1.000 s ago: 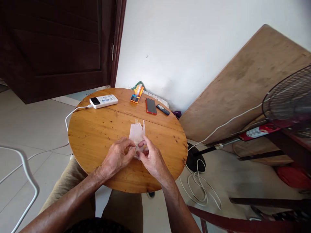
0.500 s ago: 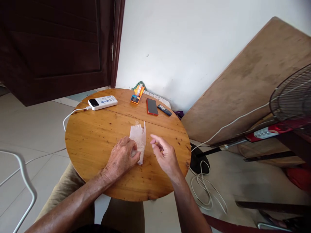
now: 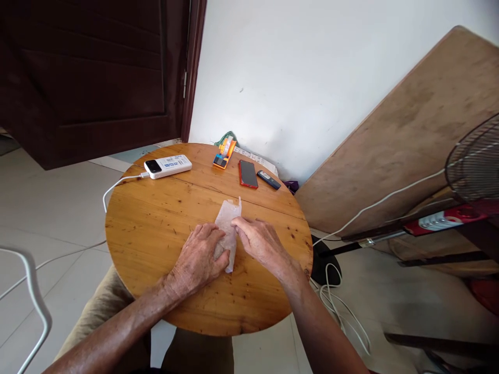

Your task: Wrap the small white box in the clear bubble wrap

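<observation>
On the bench (image 3: 156,234), the paper (image 3: 229,228) lies near the middle between both hands. Behind it, left to right: power bank (image 3: 168,166), tape dispenser (image 3: 224,154), phone (image 3: 248,173), remote (image 3: 268,179).

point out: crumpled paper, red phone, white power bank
crumpled paper (image 3: 230,214), head view, bare upper part beyond the fingers
red phone (image 3: 248,173), head view, middle of its dark screen
white power bank (image 3: 171,165), head view, middle of its printed top face

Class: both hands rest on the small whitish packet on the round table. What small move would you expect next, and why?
Probably the right hand pinches the packet at its upper edge while the left hand pins its lower part flat on the table. The right fingertips already sit at that edge, and the packet lies loose and crumpled.
</observation>
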`<state>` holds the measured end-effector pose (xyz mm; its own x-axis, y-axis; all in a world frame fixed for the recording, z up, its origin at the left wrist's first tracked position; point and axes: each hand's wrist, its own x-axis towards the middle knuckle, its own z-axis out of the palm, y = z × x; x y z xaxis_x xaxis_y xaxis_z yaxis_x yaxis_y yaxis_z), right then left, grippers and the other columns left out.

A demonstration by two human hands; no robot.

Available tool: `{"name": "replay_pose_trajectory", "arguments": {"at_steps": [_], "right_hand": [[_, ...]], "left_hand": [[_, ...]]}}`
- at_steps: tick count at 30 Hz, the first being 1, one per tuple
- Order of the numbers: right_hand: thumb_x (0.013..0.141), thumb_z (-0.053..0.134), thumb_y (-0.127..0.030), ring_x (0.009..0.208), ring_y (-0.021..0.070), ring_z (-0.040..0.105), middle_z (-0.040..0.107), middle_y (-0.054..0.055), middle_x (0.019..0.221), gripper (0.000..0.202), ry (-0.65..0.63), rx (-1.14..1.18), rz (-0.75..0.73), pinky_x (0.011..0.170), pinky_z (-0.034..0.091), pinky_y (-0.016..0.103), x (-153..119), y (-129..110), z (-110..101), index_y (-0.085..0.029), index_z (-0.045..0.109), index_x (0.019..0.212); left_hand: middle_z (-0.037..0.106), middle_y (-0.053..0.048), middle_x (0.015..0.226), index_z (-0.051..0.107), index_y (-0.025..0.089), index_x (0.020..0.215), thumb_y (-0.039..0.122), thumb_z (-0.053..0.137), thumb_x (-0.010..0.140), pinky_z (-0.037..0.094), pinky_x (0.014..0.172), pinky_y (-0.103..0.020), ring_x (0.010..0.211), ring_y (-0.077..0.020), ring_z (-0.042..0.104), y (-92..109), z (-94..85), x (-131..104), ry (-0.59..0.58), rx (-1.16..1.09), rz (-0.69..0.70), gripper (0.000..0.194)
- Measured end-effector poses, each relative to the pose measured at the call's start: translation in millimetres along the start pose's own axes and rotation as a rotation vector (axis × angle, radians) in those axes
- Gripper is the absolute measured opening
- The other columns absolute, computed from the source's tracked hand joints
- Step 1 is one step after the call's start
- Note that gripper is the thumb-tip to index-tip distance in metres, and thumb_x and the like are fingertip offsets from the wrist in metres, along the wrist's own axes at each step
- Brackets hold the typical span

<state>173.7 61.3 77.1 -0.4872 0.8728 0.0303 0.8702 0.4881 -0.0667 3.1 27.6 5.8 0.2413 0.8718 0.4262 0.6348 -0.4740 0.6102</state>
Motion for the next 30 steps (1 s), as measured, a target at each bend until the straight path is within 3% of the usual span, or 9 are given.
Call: {"name": "replay_pose_trajectory", "arguments": {"at_steps": [6,11,16,20,23,27,30], "right_hand": [[0.085,0.052,-0.003,0.068,0.0167,0.058,0.069,0.003,0.078,0.025,0.105,0.082,-0.086,0.067,0.035,0.028,3.8,1.9,12.3,-0.024,0.066,0.087],[0.088,0.056,-0.011,0.079,0.0175,0.063,0.073,0.003,0.091,0.023,0.068,0.194,-0.159,0.075,0.041,0.028,19.1,10.6,31.1,-0.025,0.07,0.1],[0.087,0.06,-0.015,0.084,0.0173,0.064,0.073,0.004,0.094,0.02,0.099,0.265,-0.115,0.079,0.043,0.029,24.8,20.4,49.1,-0.022,0.069,0.104],[0.083,0.066,-0.021,0.075,0.0156,0.062,0.07,0.002,0.084,0.018,0.227,0.371,0.034,0.072,0.044,0.027,23.6,27.4,53.6,-0.022,0.067,0.101],[0.08,0.066,-0.027,0.07,0.0144,0.061,0.067,0.002,0.087,0.024,0.304,0.536,0.261,0.065,0.046,0.026,23.9,37.0,53.5,-0.021,0.064,0.104],[0.077,0.064,-0.031,0.056,0.0136,0.06,0.063,0.0,0.076,0.031,0.147,0.844,0.556,0.044,0.041,0.023,29.4,46.4,51.1,-0.018,0.059,0.104],[0.074,0.066,-0.032,0.049,0.0125,0.056,0.059,-0.001,0.067,0.026,0.057,0.99,0.597,0.036,0.034,0.021,36.3,44.0,47.3,-0.017,0.06,0.094]], "left_hand": [[0.063,-0.012,0.115,0.066,0.017,0.104,0.022,0.058,0.079,0.049,0.094,-0.047,0.108,-0.0292,0.056,-2.6,2.8,1.3,-0.037,-0.007,-0.01,0.027],[0.059,-0.014,0.122,0.059,0.015,0.121,0.02,0.058,0.078,0.046,0.097,-0.048,0.11,-0.0301,0.054,0.5,1.5,0.5,0.013,-0.026,-0.019,0.043],[0.055,-0.012,0.132,0.061,0.018,0.119,0.018,0.054,0.082,0.044,0.098,-0.046,0.117,-0.0295,0.05,4.6,-5.3,2.4,-0.032,-0.023,0.098,0.039],[0.063,-0.009,0.125,0.065,0.019,0.112,0.012,0.049,0.083,0.041,0.102,-0.045,0.124,-0.0289,0.047,3.2,-5.9,4.6,-0.075,-0.051,0.193,0.035],[0.068,-0.009,0.115,0.067,0.019,0.108,0.013,0.051,0.083,0.041,0.103,-0.047,0.122,-0.0295,0.05,1.7,-3.4,4.2,-0.073,-0.06,0.19,0.03],[0.07,-0.008,0.111,0.068,0.018,0.106,0.015,0.051,0.084,0.043,0.102,-0.047,0.118,-0.0291,0.053,1.0,-0.2,2.0,-0.061,-0.06,0.181,0.028],[0.07,-0.008,0.111,0.067,0.018,0.107,0.014,0.051,0.084,0.043,0.101,-0.046,0.117,-0.0286,0.053,1.3,0.9,0.5,-0.042,-0.055,0.174,0.028]]}}
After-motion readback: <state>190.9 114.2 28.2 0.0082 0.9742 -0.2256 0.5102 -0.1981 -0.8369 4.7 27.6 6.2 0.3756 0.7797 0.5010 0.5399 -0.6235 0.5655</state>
